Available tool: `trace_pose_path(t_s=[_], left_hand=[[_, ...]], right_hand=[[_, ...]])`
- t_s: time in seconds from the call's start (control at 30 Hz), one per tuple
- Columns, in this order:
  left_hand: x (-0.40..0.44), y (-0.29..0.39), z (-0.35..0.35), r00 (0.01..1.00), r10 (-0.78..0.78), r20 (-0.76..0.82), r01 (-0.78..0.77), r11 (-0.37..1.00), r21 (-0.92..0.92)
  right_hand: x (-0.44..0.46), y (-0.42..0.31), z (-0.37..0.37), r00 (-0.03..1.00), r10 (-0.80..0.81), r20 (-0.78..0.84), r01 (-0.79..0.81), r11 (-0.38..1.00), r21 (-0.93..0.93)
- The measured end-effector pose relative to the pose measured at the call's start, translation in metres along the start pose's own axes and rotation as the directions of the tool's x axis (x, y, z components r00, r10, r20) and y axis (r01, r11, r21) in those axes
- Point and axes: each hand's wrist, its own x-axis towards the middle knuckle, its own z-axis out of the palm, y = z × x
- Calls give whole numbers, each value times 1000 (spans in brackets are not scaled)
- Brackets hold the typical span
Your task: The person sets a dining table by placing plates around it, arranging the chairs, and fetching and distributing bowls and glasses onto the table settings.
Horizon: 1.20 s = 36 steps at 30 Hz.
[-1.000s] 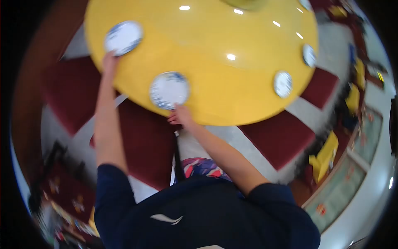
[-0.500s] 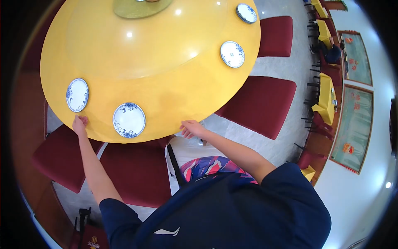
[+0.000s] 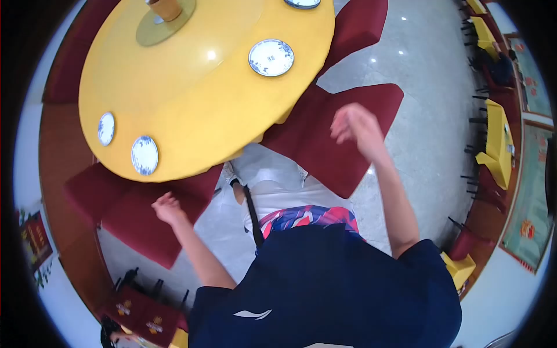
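Observation:
My left hand [image 3: 168,207] is over a dark red chair near the table's lower edge, its fingers loosely curled and too small to read clearly. My right hand [image 3: 355,124] is raised above another red chair [image 3: 325,139], fingers partly bent and apart, holding nothing. Neither hand touches a plate. On the round yellow table [image 3: 197,127] lie a blue-and-white plate [image 3: 144,155] close to my left hand, a second plate [image 3: 106,129] further left, and a third plate [image 3: 271,57] on the right side. Part of another plate [image 3: 302,3] shows at the top.
A brown pot [image 3: 166,8] stands on a green round mat [image 3: 152,32]. Tiled floor [image 3: 429,116] lies to the right, with smaller yellow-covered tables [image 3: 498,145] along the wall. A person in dark clothing [image 3: 500,66] is at the far right. Red chairs stand round the big table.
Both hands have come away from the plates and the table edge, and my right hand has moved up and right. The view has shifted towards the table's right side.

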Motion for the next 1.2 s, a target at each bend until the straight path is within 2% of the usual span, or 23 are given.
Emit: trace_pose_path(t_s=[0.03, 0.07, 0.1, 0.13, 0.17, 0.2, 0.23, 0.27, 0.3, 0.33, 0.37, 0.4, 0.5, 0.63, 0.67, 0.73, 0.77, 0.8, 0.9, 0.97, 1.03, 1.13, 1.2], left_hand=[[-78, -22, 29, 995, -74, 68, 72, 997, 18], [-105, -64, 31, 935, -257, 243, 232, 965, 125], [-163, -109, 56, 914, -203, 351, 187, 979, 79], [-235, -139, 80, 788, -332, 519, 381, 925, 14], [-298, -162, 106, 684, -547, 482, 450, 837, 311], [-285, -180, 119, 561, -750, 350, 670, 660, 341], [-334, -177, 147, 502, -819, 279, 685, 573, 450], [-378, -178, 172, 455, -807, 377, 665, 589, 459], [-397, -182, 182, 394, -795, 461, 648, 596, 474], [-397, -200, 183, 414, -790, 452, 654, 604, 456], [-384, -224, 182, 399, -754, 522, 723, 609, 326], [-376, -237, 181, 388, -707, 591, 782, 592, 195], [-425, -211, 187, 381, -781, 494, 824, 530, 201], [-433, -218, 168, 428, -744, 513, 814, 564, 139], [-431, -217, 165, 417, -741, 526, 817, 559, 140], [-455, -232, 144, 466, -725, 508, 776, 610, 160], [-466, -244, 137, 394, -784, 479, 862, 497, 105], [-490, -258, 128, 415, -778, 472, 842, 524, 124], [-549, -276, 122, 556, -707, 437, 701, 681, 209], [-568, -315, 115, 556, -683, 473, 728, 676, 119], [-601, -334, 108, 569, -692, 444, 734, 671, 106], [-635, -356, 89, 567, -692, 448, 729, 674, 118], [-657, -360, 86, 603, -683, 413, 711, 694, 112]], right_hand=[[11, 5, -46, 985, -152, -77, 133, 969, -208], [20, 10, -90, 914, -403, -54, 289, 737, -611], [34, 10, -135, 786, -612, 88, 345, 317, -883], [44, 19, -172, 835, -550, 0, 197, 300, -933], [51, 33, -204, 867, -490, -85, 53, 261, -964], [87, 66, -170, 880, -472, -46, 84, 250, -965], [99, 84, -181, 889, -441, -123, -27, 218, -976], [108, 92, -193, 884, -420, -206, -137, 189, -972], [112, 88, -192, 891, -414, -185, -111, 196, -974], [112, 72, -195, 940, -142, -311, -197, 518, -832], [117, 65, -196, 931, 165, -325, -336, 736, -587], [131, 82, -201, 944, 184, -275, -300, 829, -472], [128, 79, -243, 979, 29, -203, -155, 751, -642], [92, 72, -235, 983, 48, -180, -152, 766, -625], [86, 83, -233, 971, -70, -228, -113, 706, -699], [60, 91, -247, 968, -32, -249, -145, 739, -658], [44, 99, -261, 966, 24, -257, -180, 775, -605], [36, 115, -286, 977, -193, -88, 49, 609, -792], [0, 155, -344, 982, -123, -143, -19, 690, -724], [-17, 193, -388, 989, -32, -146, -54, 835, -548], [-48, 208, -412, 973, 6, -233, -134, 832, -538], [-80, 232, -442, 983, 48, -179, -122, 897, -425], [-99, 238, -454, 995, -8, -99, -37, 894, -447]])
